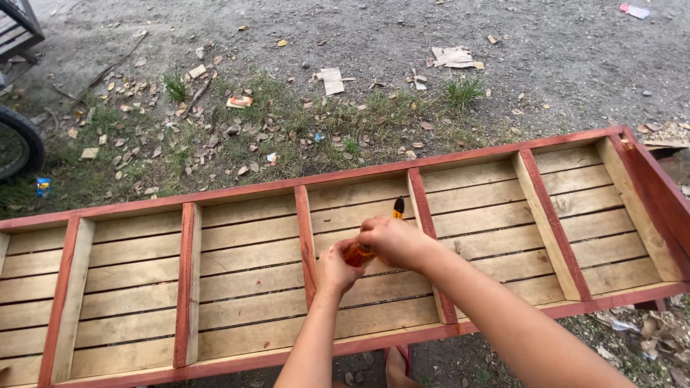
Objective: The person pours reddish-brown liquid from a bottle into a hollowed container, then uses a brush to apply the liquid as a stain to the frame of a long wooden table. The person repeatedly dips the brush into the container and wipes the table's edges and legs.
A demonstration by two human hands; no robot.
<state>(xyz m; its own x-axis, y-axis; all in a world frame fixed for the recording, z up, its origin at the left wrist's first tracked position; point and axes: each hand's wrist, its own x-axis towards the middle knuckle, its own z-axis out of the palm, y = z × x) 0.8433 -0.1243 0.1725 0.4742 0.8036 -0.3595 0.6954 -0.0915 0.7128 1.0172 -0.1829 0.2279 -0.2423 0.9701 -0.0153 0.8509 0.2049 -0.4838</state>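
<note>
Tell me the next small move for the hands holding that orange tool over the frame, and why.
Probably lower the orange tool toward the slats: both the left hand and right hand grip it above the wooden frame, its tip apparently clear of the wood.

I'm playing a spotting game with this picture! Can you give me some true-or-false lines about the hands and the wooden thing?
1. Both hands, left hand and right hand, hold an orange tool. True.
2. The wooden frame has blue edges. False: they are red.
3. The frame lies outdoors by grass. True.
4. The tool's tip is white. False: it is black.
5. A tyre shows at the left edge. True.
</note>
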